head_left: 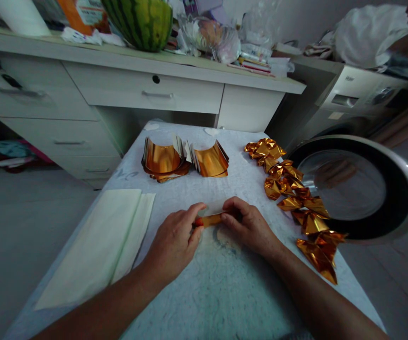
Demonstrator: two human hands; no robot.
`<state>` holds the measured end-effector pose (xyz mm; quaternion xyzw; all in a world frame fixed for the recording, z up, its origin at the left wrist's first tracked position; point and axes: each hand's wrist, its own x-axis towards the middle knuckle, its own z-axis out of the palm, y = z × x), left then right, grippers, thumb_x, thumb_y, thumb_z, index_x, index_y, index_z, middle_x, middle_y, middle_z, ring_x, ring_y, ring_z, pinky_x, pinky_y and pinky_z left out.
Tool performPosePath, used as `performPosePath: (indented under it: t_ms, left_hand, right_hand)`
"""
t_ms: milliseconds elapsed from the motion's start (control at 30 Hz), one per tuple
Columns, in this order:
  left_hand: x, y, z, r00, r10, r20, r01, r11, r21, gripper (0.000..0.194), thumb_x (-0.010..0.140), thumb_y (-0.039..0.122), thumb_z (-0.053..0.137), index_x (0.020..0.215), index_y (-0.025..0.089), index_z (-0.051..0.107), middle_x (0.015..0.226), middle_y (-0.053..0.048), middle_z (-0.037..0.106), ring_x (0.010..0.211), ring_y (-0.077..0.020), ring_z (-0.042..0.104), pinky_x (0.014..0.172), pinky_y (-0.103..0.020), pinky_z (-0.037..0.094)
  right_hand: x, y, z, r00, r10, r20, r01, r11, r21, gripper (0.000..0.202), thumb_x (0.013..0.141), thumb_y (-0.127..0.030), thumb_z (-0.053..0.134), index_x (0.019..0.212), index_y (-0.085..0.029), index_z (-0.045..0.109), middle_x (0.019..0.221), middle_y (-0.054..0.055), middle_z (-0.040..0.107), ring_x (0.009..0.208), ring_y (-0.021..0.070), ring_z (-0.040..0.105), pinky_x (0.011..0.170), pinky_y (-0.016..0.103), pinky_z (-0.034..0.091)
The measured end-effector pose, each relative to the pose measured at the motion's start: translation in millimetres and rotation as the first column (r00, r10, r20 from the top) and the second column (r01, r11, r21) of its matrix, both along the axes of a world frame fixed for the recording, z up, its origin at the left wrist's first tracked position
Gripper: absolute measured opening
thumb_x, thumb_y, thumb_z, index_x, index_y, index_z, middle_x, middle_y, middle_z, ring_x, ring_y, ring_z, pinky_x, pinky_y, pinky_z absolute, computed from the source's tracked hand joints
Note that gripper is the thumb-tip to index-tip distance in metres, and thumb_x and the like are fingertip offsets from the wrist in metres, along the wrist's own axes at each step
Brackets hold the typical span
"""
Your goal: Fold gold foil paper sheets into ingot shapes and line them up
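Note:
Between my two hands, over the middle of the table, is a small piece of gold foil paper (211, 220) with a pale side turned up. My left hand (177, 236) pinches its left end, and my right hand (248, 224) grips the right end. Two stacks of curved gold foil sheets, a left stack (163, 158) and a right stack (211, 160), lie beyond my hands. Off to the right runs a row of folded gold foil pieces (308, 205). Pale yellowish paper sheets (94, 241) lie flat to the left.
A cloth-covered table (239, 293) carries all of this. Behind it stands a white desk (119, 85) with drawers, topped by a watermelon (142, 23) and plastic bags (218, 40). At the right, a washing machine's open round door (407, 189) borders the table.

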<state>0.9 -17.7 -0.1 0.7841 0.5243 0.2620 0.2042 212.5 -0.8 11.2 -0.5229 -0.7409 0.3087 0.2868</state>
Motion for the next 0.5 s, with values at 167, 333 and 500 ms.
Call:
performPosePath:
  t_ms: [167, 333, 500]
  left_hand:
    - [-0.1, -1.0, 13.2, 0.999, -0.032, 0.034, 0.035, 0.997, -0.068, 0.008, 0.090, 0.025, 0.053, 0.096, 0.021, 0.057, 0.089, -0.003, 0.069, 0.085, -0.0220, 0.065, 0.077, -0.037, 0.050]
    - [-0.4, -0.1, 18.2, 0.995, -0.098, 0.031, 0.100, 0.993, -0.070, 0.019, 0.094, 0.025, 0.046, 0.081, 0.021, 0.059, 0.078, -0.001, 0.065, 0.080, -0.0196, 0.062, 0.075, -0.035, 0.046]
    - [4.1, 1.7, 12.3, 0.997, -0.067, -0.026, 0.066, 0.997, -0.029, 0.012, 0.086, 0.016, 0.055, 0.075, 0.021, 0.057, 0.075, 0.000, 0.065, 0.077, -0.0200, 0.060, 0.073, -0.035, 0.044]
  right_hand:
    - [0.2, 1.1, 3.2, 0.998, 0.046, 0.047, -0.049, 0.998, 0.049, 0.020, 0.094, -0.031, 0.051, 0.081, -0.021, 0.062, 0.073, 0.000, 0.062, 0.072, 0.0150, 0.057, 0.068, 0.027, 0.042]
    - [3.3, 0.5, 6.0, 0.994, 0.087, 0.068, -0.090, 0.995, 0.037, 0.023, 0.094, -0.030, 0.052, 0.075, -0.019, 0.061, 0.071, 0.001, 0.060, 0.070, 0.0152, 0.054, 0.069, 0.029, 0.040]
    - [0.1, 0.4, 3.3, 0.996, 0.034, 0.083, -0.041, 0.995, 0.086, 0.021, 0.091, -0.028, 0.056, 0.071, -0.019, 0.055, 0.073, 0.001, 0.057, 0.074, 0.0160, 0.051, 0.072, 0.031, 0.039]
